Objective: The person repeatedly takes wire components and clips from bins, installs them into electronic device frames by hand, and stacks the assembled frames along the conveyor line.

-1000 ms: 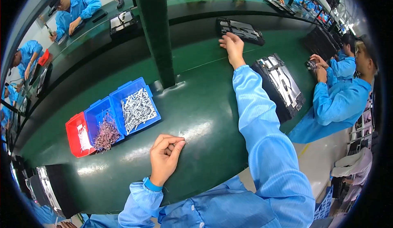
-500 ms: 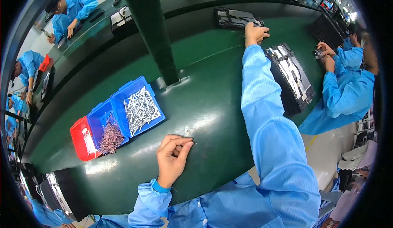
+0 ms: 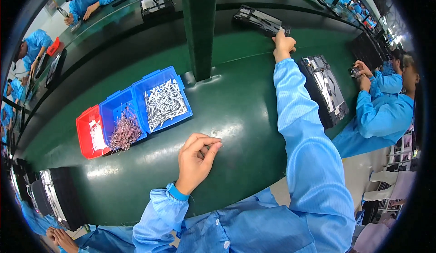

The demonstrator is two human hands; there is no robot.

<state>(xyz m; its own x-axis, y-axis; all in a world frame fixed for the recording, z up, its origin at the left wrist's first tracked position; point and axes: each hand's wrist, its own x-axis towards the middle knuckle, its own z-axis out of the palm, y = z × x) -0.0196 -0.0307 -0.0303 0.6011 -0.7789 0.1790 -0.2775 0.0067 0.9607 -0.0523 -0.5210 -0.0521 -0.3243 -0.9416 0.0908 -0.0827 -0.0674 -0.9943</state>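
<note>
A: In the head view, where is the right hand point(image 3: 284, 45)?
B: Upper right of centre, arm stretched out. Its fingers bend at the right end of a flat black-and-silver unit point(image 3: 259, 19), which lies at the top of the frame. They touch it; whether they grip it, I can't tell.
A: And the left hand point(image 3: 195, 163)?
B: Just below centre, above the green counter point(image 3: 245, 176). Thumb and index fingertip are pressed together; anything between them is too small to make out.
A: What lies around them?
B: A second black-and-silver unit point(image 3: 326, 89) sits right of centre, beside the right sleeve. Left of centre, three bins touch in a slanting row: a red bin point(image 3: 83, 128) with white pieces point(image 3: 96, 135), a blue bin point(image 3: 108, 113) heaped with reddish, wiry parts point(image 3: 125, 131), and another blue bin point(image 3: 180, 84) full of silvery strips point(image 3: 165, 104).
A: Anything else?
B: A green post point(image 3: 198, 30) stands at top centre, and a co-worker in blue point(image 3: 386, 121) sits at the right edge, holding a small dark part point(image 3: 354, 72).
</note>
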